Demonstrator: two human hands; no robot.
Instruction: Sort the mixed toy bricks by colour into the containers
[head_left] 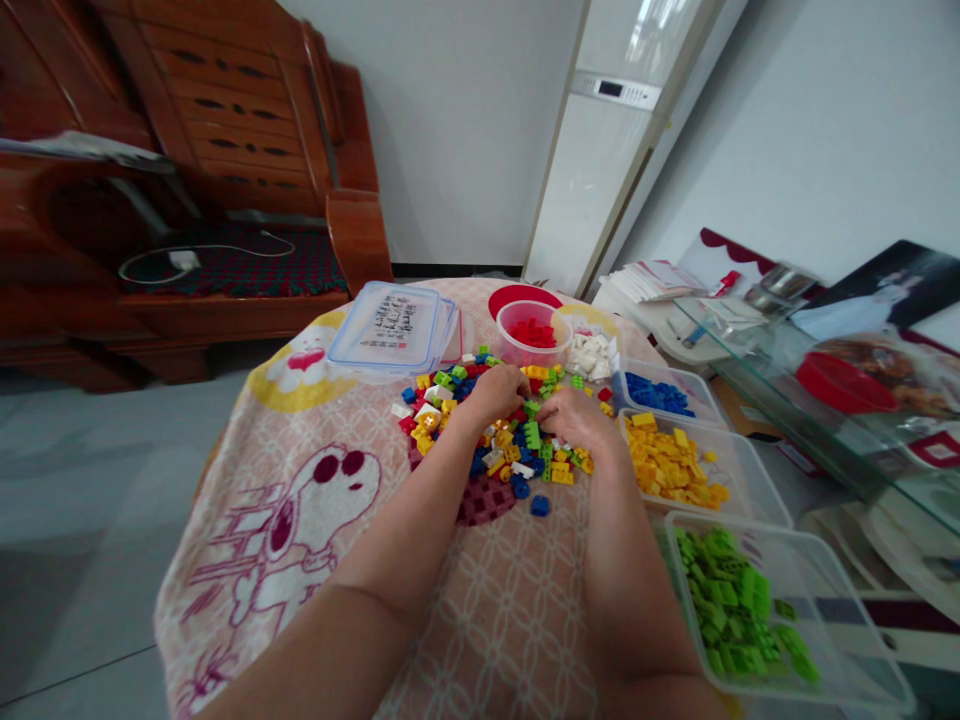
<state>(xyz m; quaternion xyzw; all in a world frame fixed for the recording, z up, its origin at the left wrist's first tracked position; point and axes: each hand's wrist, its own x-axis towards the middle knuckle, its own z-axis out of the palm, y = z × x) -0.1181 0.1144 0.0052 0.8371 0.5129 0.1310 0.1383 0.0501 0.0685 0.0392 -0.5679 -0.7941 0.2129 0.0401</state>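
A pile of mixed toy bricks [506, 455] in red, blue, yellow, green and white lies on the cloth-covered table. My left hand [501, 390] reaches into the far part of the pile, its fingers bent down among the bricks. Just right of it, my right hand [576, 415] is at the pile's right side, fingers curled beside green bricks [532, 433]. The fingertips of both hands are too small and partly hidden to show what they hold. One blue brick [539, 506] sits apart at the near edge of the pile.
Along the right stand tubs of blue bricks [660, 394], yellow bricks [671, 465] and green bricks [731, 605]. Behind the pile are a round tub of red bricks [532, 333], white bricks [590, 355] and stacked lids [390, 328]. A glass shelf [795, 390] is at far right.
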